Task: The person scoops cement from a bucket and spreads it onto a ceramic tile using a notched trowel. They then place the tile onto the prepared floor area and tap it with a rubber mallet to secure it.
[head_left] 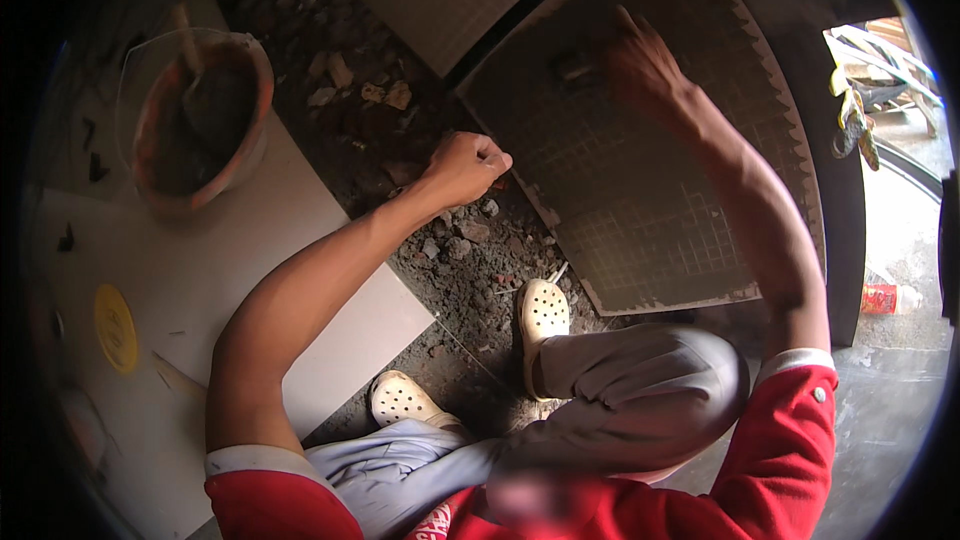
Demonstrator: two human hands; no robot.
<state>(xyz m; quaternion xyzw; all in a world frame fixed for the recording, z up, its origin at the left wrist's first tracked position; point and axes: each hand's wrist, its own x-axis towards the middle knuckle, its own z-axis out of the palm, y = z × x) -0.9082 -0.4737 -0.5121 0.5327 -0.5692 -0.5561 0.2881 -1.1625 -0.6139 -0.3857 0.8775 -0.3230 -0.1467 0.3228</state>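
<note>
The mortar-coated panel [640,220] is right of the rubble [470,232]. Over its far part, the right hand [645,68] extends one finger; I cannot tell its grip. The left hand [465,168] has fingers curled inward. A slipping right shoe [545,312] could kick rubble onto the panel.

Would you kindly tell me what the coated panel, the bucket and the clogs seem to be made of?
Coated panel: perhaps tile, pale-edged, under dull grey, cement-like paste with grid marks.
Bucket: probably plastic, dull orange, with a thick rim.
Clogs: cream, matte foam or rubber, judging by the moulded round holes.
</note>
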